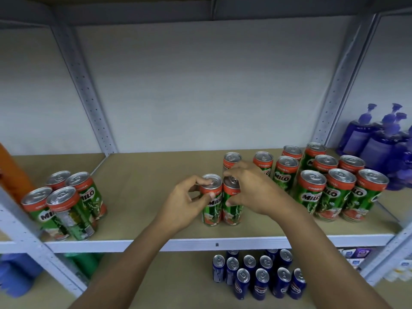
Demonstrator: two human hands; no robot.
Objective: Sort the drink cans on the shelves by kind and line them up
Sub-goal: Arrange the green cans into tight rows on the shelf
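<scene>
Two green and red Milo cans stand side by side at the middle of the upper shelf. My left hand grips the top of the left can. My right hand grips the top of the right can. Another Milo can stands just behind them. A group of several Milo cans is lined up in rows at the right. A cluster of several Milo cans stands at the left front.
Several blue cans stand in rows on the lower shelf. Purple pump bottles fill the far right of the upper shelf. An orange object leans at the left edge. Grey perforated shelf posts rise at both sides.
</scene>
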